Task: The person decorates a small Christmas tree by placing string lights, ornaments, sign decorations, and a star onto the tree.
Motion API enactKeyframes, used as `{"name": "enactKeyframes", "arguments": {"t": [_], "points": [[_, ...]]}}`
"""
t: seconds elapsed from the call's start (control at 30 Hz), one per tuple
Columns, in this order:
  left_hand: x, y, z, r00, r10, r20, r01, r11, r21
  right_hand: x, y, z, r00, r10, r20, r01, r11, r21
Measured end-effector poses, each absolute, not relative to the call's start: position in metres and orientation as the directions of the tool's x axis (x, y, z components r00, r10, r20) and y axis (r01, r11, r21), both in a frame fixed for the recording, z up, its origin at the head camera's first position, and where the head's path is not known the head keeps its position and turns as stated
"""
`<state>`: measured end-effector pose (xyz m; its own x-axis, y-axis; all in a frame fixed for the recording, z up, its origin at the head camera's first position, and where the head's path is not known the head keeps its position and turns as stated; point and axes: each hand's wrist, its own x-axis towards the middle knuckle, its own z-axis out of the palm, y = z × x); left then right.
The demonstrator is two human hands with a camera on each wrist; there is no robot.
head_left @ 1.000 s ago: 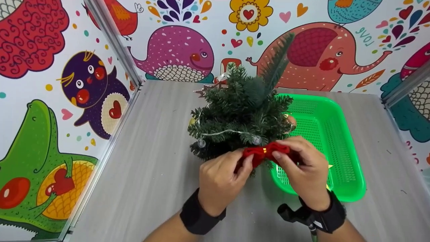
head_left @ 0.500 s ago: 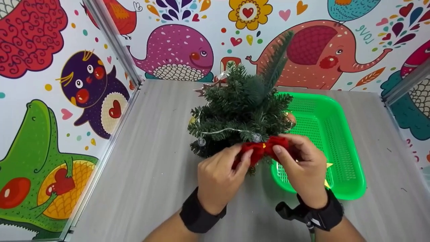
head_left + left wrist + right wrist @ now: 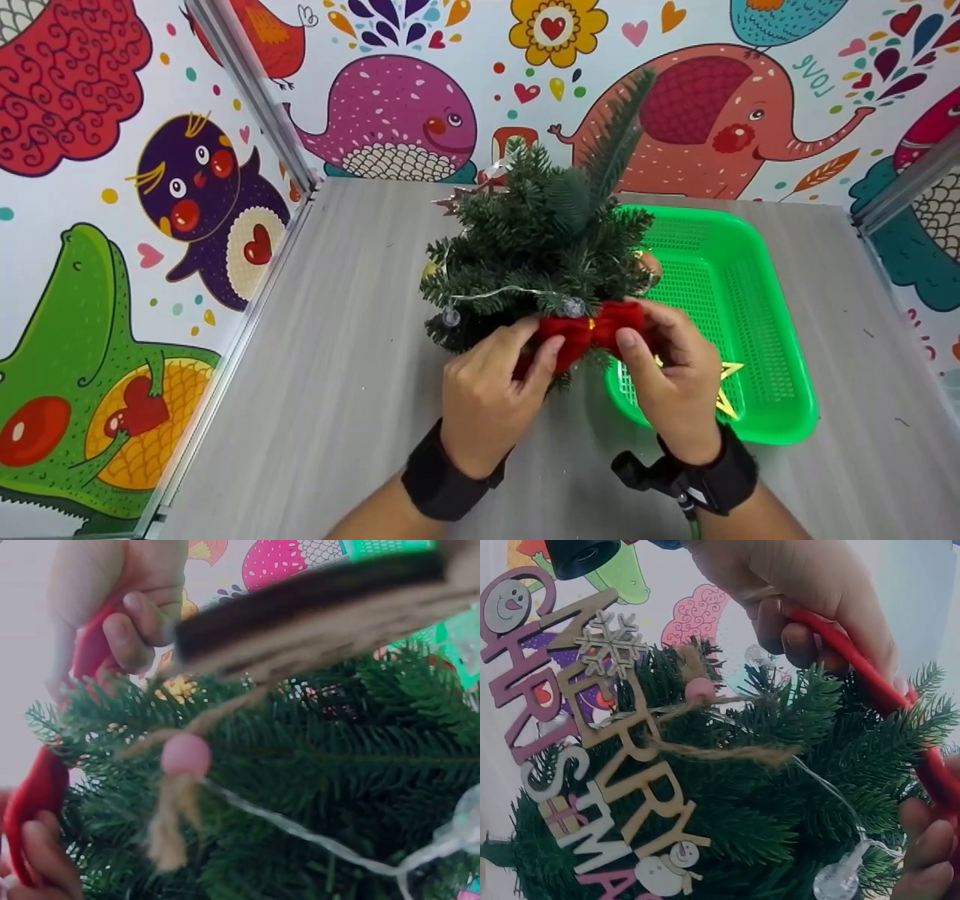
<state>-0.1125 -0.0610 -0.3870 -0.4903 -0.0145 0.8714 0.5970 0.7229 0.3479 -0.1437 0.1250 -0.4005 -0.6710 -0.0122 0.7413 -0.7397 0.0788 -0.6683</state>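
Note:
A red velvet bow (image 3: 596, 330) with a gold centre tie lies against the lower front branches of a small artificial Christmas tree (image 3: 536, 247). My left hand (image 3: 491, 390) pinches its left loop between thumb and fingers, and my right hand (image 3: 679, 379) pinches the right loop. Both wrist views show the bow's edge, with green sprigs overlapping its middle. A wooden "Merry Christmas" sign (image 3: 626, 739) hangs on the tree by twine with a pink bead (image 3: 700, 691). Clear string lights (image 3: 574, 306) run across the branches above the bow.
A green plastic basket (image 3: 799, 420) stands right of the tree, partly behind my right hand, with a gold star (image 3: 726, 405) in it. A pinkish star ornament (image 3: 450, 201) sticks out at the tree's back left. Printed cartoon panels (image 3: 397, 112) enclose the grey tabletop (image 3: 322, 375).
The bow has shifted slightly up against the branches, and its loops show flatter and broader. My right hand has edged left, uncovering more of the gold star. Both hands keep their hold.

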Motion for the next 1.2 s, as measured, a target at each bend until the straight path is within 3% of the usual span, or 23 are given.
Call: {"name": "enactKeyframes", "arguments": {"t": [0.1,0.27,0.4,0.57,0.73,0.87,1.03,1.2], "points": [[-0.111,-0.063,-0.388,-0.462,-0.02,0.887,0.606,0.723,0.331,-0.146,0.129,-0.397,-0.62,0.02,0.784,-0.781,0.082,-0.619],[-0.106,-0.074,-0.39,-0.396,-0.048,0.917,0.636,0.706,0.312,-0.157,0.152,-0.379,-0.55,0.167,0.818,-0.788,0.222,-0.575],[-0.099,-0.086,-0.398,-0.353,-0.09,0.931,0.656,0.686,0.315,-0.172,0.184,-0.367,-0.627,0.166,0.761,-0.665,0.396,-0.634],[-0.093,-0.1,-0.415,-0.286,-0.12,0.951,0.674,0.68,0.288,-0.21,0.23,-0.392,-0.755,-0.049,0.654,-0.508,0.675,-0.536],[-0.089,-0.113,-0.436,-0.253,-0.088,0.963,0.708,0.662,0.246,-0.242,0.257,-0.428,-0.865,-0.251,0.434,-0.432,0.814,-0.389],[-0.086,-0.12,-0.45,-0.28,-0.072,0.957,0.691,0.677,0.253,-0.255,0.267,-0.453,-0.908,-0.403,0.111,-0.418,0.865,-0.277],[-0.081,-0.125,-0.464,-0.331,-0.057,0.942,0.648,0.712,0.27,-0.26,0.271,-0.475,-0.859,-0.438,-0.267,-0.41,0.899,-0.155],[-0.078,-0.127,-0.471,-0.372,-0.053,0.927,0.627,0.722,0.293,-0.256,0.272,-0.498,-0.803,-0.42,-0.422,-0.413,0.904,-0.113]]}}
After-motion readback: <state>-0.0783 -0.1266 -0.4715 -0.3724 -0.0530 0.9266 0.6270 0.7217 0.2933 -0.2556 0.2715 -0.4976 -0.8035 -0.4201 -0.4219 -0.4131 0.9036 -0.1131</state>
